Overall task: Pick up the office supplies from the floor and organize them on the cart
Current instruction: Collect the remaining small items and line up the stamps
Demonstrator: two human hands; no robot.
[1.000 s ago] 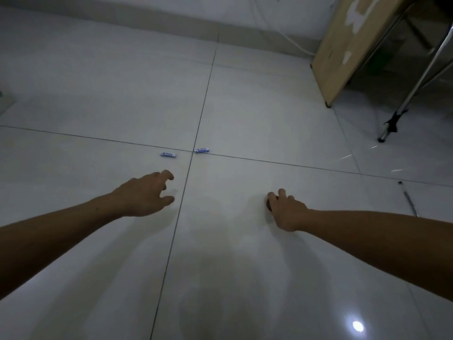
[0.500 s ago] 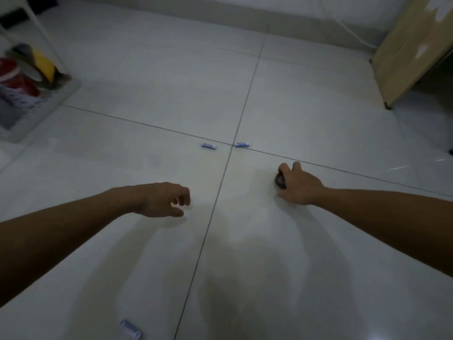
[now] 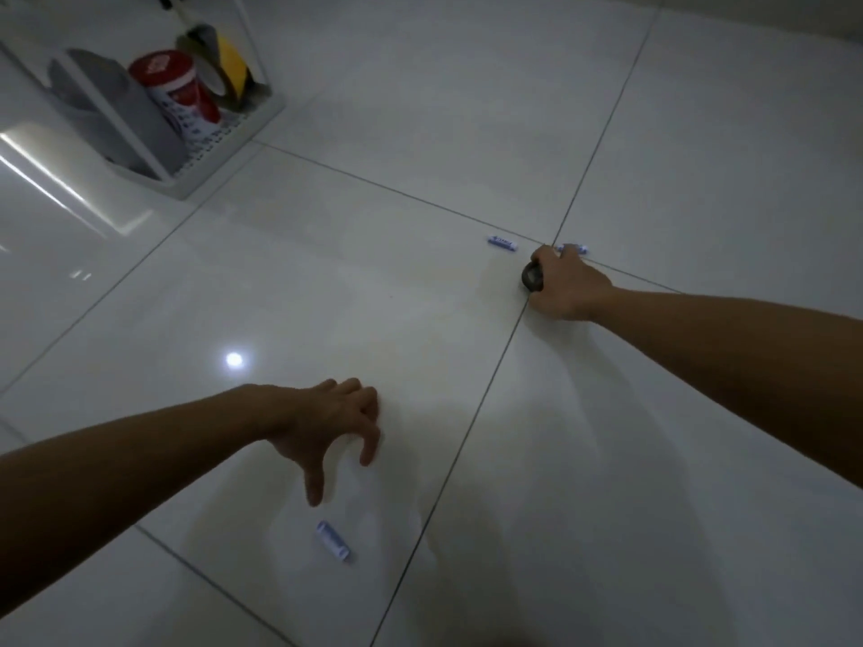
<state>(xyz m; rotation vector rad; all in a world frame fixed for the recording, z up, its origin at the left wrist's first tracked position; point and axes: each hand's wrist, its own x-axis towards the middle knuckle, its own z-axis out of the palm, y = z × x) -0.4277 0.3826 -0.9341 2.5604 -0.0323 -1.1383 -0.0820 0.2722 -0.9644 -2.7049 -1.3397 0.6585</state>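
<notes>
Three small blue-and-white batteries lie on the white tiled floor: one near me point(image 3: 333, 540), one farther off point(image 3: 502, 241), and one point(image 3: 573, 248) partly hidden by my right fingertips. My left hand point(image 3: 329, 424) hovers just above the near battery, fingers spread and pointing down, holding nothing. My right hand point(image 3: 566, 286) is closed around a small dark round object point(image 3: 532, 277) and reaches toward the far batteries. The white cart point(image 3: 224, 149) stands at the upper left.
The cart's bottom shelf holds a grey box point(image 3: 109, 112), a red-and-white canister point(image 3: 180, 93) and a roll of yellow-black tape point(image 3: 224, 67). Glossy floor tiles with dark grout lines spread all around, with a light reflection point(image 3: 234, 359) near my left hand.
The view has swung left and down, bringing the cart and the near battery into sight. My left hand lowered and spread its fingers over the near battery. My right hand advanced to the far batteries.
</notes>
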